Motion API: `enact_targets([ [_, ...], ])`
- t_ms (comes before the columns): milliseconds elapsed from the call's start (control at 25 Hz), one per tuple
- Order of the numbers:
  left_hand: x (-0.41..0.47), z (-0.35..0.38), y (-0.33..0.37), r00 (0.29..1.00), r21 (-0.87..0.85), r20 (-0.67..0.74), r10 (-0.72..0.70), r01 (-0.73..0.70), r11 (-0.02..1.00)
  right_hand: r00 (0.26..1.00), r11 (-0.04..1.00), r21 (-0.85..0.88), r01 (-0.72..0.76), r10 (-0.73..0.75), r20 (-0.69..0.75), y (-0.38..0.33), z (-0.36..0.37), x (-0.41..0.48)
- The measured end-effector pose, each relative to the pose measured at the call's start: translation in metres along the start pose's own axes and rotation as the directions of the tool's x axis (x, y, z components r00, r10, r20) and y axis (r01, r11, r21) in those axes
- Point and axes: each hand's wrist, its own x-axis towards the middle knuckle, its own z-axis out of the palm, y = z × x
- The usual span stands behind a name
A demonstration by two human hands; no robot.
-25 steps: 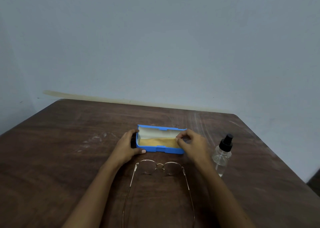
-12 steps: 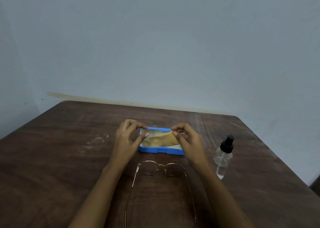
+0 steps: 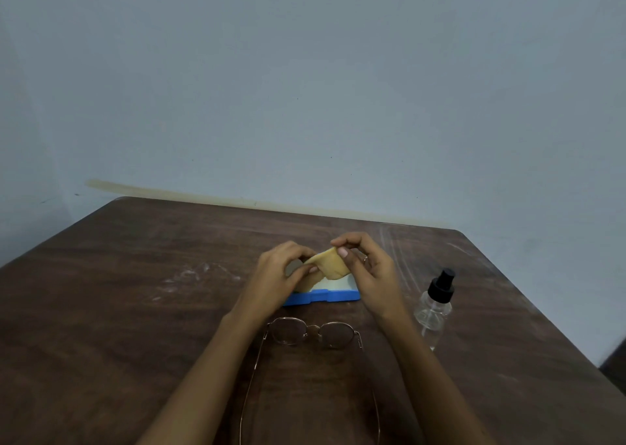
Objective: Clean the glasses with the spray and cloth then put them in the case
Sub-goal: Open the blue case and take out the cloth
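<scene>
A blue glasses case [image 3: 333, 296] lies open on the brown table [image 3: 135, 309], white inside. Above it both hands hold a tan cloth [image 3: 331, 265]. My left hand [image 3: 277, 275] pinches its left end and my right hand [image 3: 369, 272] pinches its upper corner, so the cloth hangs lifted over the case. Thin gold-rimmed glasses [image 3: 313, 334] lie in front of the case, temples open and pointing toward me. A clear spray bottle [image 3: 433, 309] with a black nozzle stands to the right of my right wrist.
The table's far edge meets a pale blue-grey wall [image 3: 305, 89]. White scuff marks [image 3: 193, 275] show on the wood left of the case. The table's right edge runs diagonally past the bottle.
The cloth lay flat inside the case a second ago. Both hands took hold of it and raised it up out of the case, and the left hand left the case's end.
</scene>
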Motion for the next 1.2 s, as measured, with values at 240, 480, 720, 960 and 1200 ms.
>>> enact_targets([
  [240,0.007,-0.002,0.01,0.987,-0.018,-0.16,-0.029,0.026,0.999,0.999,0.999,0.016,0.028,-0.027,-0.043,-0.006,-0.004,-0.001],
  [480,0.013,-0.006,0.022,0.915,-0.235,-0.219,-0.339,0.288,0.928,0.996,0.993,-0.083,0.086,-0.088,-0.021,-0.009,-0.006,-0.001],
  [720,0.018,-0.015,0.029,0.849,-0.622,-0.018,-0.527,0.403,0.671,0.962,0.872,-0.409,0.269,-0.259,0.08,-0.001,-0.004,-0.001],
  [960,0.014,-0.015,0.033,0.819,-0.731,0.088,-0.567,0.44,0.522,0.956,0.855,-0.428,0.293,-0.252,0.151,0.002,0.002,-0.004],
  [1200,0.014,-0.017,0.034,0.843,-0.725,0.148,-0.517,0.448,0.523,0.994,0.98,-0.167,-0.108,0.109,0.001,0.005,0.003,-0.003],
])
